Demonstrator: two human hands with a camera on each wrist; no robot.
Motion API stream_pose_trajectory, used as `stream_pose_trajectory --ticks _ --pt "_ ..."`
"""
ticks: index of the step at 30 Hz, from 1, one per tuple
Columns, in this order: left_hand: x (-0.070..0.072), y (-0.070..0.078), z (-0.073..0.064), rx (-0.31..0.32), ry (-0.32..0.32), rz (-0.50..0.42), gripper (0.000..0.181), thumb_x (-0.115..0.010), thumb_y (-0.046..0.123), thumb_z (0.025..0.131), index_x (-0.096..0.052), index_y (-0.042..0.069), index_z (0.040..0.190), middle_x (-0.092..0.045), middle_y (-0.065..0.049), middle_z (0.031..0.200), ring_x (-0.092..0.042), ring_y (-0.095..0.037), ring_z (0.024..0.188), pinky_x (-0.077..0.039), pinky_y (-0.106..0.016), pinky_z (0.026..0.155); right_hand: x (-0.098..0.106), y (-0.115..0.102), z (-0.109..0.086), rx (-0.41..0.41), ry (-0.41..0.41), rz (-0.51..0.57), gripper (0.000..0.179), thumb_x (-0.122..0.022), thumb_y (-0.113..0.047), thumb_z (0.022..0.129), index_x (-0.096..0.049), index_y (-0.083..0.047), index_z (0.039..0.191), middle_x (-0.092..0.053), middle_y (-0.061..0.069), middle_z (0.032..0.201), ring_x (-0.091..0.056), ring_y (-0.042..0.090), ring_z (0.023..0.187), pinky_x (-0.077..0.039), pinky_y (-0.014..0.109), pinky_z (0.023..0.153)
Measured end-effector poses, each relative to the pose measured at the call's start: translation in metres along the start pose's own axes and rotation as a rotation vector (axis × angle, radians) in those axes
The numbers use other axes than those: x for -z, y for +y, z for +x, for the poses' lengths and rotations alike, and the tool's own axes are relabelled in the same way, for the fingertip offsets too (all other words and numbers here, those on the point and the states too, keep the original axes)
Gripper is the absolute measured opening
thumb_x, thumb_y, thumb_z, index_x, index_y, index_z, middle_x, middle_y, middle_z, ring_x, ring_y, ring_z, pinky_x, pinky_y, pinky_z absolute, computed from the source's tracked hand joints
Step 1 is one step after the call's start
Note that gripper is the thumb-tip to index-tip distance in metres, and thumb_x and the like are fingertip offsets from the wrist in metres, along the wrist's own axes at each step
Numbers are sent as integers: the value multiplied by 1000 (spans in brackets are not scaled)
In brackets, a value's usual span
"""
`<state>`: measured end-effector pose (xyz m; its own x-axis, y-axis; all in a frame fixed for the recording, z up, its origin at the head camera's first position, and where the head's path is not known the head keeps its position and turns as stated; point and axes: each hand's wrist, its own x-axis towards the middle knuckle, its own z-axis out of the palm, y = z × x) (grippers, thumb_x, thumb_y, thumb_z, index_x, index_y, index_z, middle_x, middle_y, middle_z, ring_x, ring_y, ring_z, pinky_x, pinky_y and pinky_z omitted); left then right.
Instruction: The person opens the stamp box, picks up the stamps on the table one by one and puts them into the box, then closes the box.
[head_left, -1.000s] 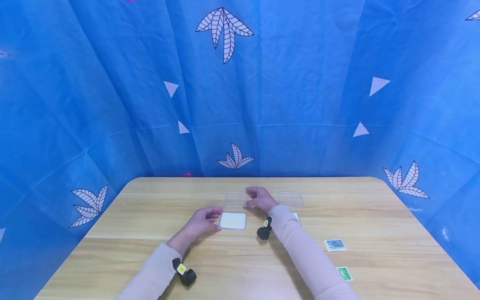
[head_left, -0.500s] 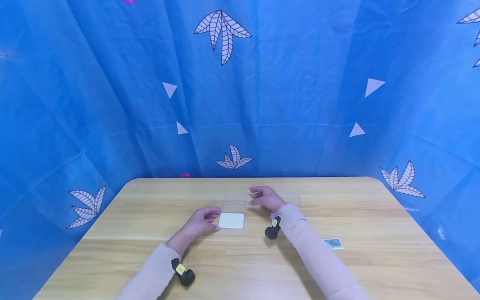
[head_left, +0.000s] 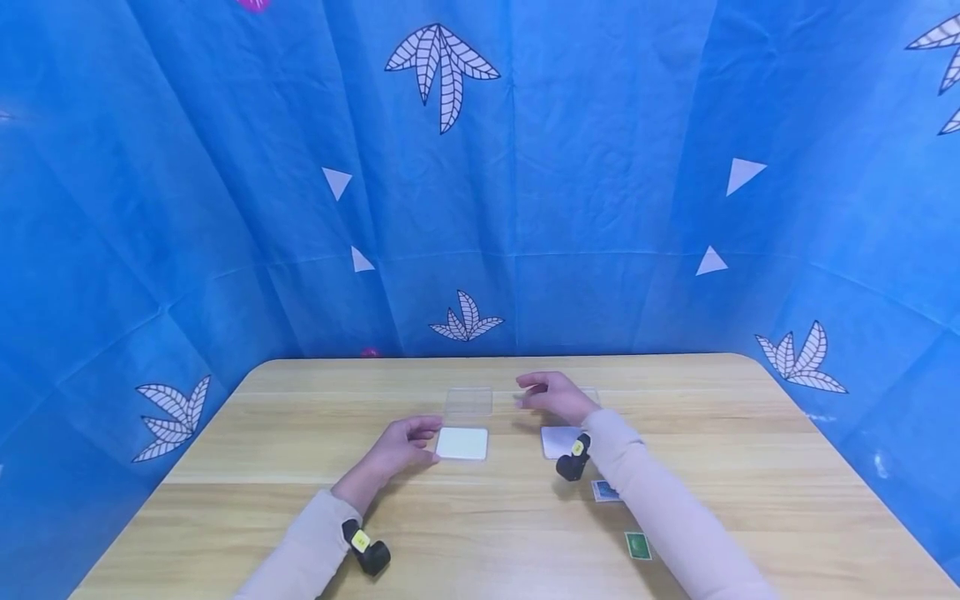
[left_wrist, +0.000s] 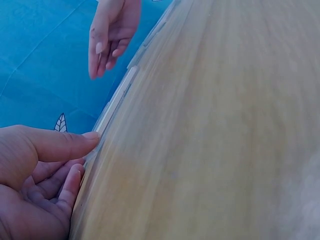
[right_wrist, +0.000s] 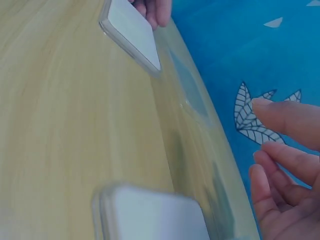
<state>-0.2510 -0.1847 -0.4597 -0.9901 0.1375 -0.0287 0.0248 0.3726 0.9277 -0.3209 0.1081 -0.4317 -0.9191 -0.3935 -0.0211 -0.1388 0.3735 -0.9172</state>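
Observation:
In the head view my left hand [head_left: 401, 446] holds the left end of a shallow clear plastic box [head_left: 462, 443] with a white top surface inside. Its thumb touches the box edge [left_wrist: 112, 107] in the left wrist view, with the other fingers curled beside it. My right hand [head_left: 557, 397] hovers past a second similar box [head_left: 559, 442], fingers loosely bent and holding nothing. The right wrist view shows that second box [right_wrist: 155, 215] close below the hand. A clear lid [head_left: 468, 402] lies behind the first box. Another clear lid [head_left: 592, 395] is mostly hidden behind my right hand.
A blue-printed card [head_left: 605, 491] and a green card [head_left: 638, 546] lie beside my right sleeve [head_left: 667, 517], which partly covers the blue one. The wooden table [head_left: 525, 533] ends at a blue patterned curtain [head_left: 600, 275].
My right hand has moved right, away from the left clear lid. The second box and the cards left of the sleeve have come into view. My left hand stays at its box.

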Motion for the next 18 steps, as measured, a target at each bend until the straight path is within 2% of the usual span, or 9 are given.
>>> stream_pose_trajectory --ticks 9,18 --pt "0 -3 3 -8 -2 -5 60 -75 -10 65 -58 -1 122 -61 -14 119 -55 -29 109 -49 -38 96 25 12 -18 -34 -4 -22 52 -67 -13 84 -50 1 132 -53 20 130 -54 25 107 -49 32 87" --pt "-1 -5 3 -1 4 -8 60 -75 -9 66 -59 0 122 -62 -13 119 -56 -28 109 -49 -39 96 48 22 -49 -4 -41 -17 53 -65 -14 87 -47 5 134 -50 23 133 -53 29 112 -50 33 90"
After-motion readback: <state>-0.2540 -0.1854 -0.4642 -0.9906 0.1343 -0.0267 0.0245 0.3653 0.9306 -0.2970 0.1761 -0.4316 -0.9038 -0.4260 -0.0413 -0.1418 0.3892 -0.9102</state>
